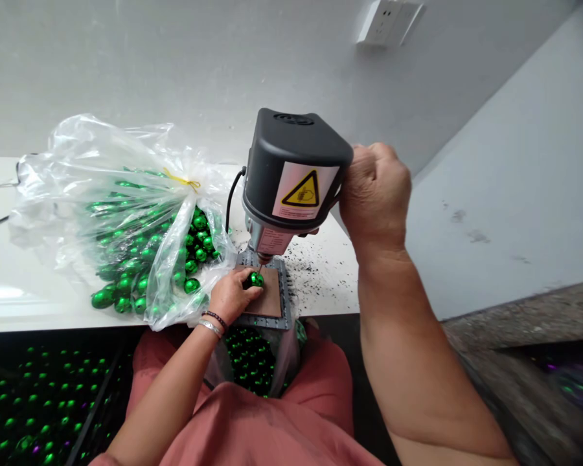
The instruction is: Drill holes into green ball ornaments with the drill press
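A shiny green ball (pixel 257 279) is pinched between the thumb and fingers of my left hand (pixel 232 294). It rests over a brown board (pixel 267 299) on the grey base (pixel 285 309) of a small bench drill press (pixel 298 171). The thin drill bit (pixel 260 268) reaches down to the top of the ball; whether it has entered the ball I cannot tell. At the right side of the drill's dark housing, my right hand (pixel 376 191) is closed in a fist. What it grips is mostly hidden behind the housing.
Left of the drill lies a clear plastic bag (pixel 170 285) full of green balls, tied with yellow string (pixel 181 180). Dark shavings (pixel 315 265) litter the white table (pixel 340 285). An open bag of balls (pixel 250 362) hangs between my legs. More balls (pixel 39 401) lie low at left.
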Motion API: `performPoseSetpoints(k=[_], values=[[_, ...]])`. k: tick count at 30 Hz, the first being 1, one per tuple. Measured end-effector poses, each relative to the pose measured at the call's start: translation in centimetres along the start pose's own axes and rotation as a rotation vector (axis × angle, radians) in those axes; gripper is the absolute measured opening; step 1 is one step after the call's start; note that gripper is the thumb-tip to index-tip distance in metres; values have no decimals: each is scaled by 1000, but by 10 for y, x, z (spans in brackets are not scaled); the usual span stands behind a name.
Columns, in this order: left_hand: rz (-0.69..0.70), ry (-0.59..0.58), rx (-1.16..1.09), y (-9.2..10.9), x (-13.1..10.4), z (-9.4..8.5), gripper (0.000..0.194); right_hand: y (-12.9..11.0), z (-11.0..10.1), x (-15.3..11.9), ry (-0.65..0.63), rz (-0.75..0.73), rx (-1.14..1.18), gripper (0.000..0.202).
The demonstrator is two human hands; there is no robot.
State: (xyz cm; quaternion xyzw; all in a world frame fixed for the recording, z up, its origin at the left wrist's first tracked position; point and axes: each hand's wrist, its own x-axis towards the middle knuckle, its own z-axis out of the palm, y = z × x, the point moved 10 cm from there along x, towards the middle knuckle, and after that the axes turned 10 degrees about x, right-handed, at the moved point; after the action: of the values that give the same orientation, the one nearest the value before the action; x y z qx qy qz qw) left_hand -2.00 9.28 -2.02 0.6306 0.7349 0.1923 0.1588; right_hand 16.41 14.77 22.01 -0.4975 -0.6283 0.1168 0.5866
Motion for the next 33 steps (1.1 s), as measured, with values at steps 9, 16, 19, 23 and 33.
performPoseSetpoints(k=[9, 16, 19, 23, 33], values=[[9, 44, -119, -1, -11, -13, 30, -1, 2, 5, -26, 2, -37, 33], [127, 61, -197, 12, -48, -36, 37, -1, 1, 5, 2, -24, -11, 37], [172, 16, -219, 18, -60, -36, 39, -1, 1, 4, 7, -26, -6, 35], [217, -77, -207, 26, -74, -28, 47, 0, 1, 4, 4, -19, 4, 35], [-148, 391, 192, -52, -36, -106, 34, -1, 1, 4, 24, -42, 2, 34]])
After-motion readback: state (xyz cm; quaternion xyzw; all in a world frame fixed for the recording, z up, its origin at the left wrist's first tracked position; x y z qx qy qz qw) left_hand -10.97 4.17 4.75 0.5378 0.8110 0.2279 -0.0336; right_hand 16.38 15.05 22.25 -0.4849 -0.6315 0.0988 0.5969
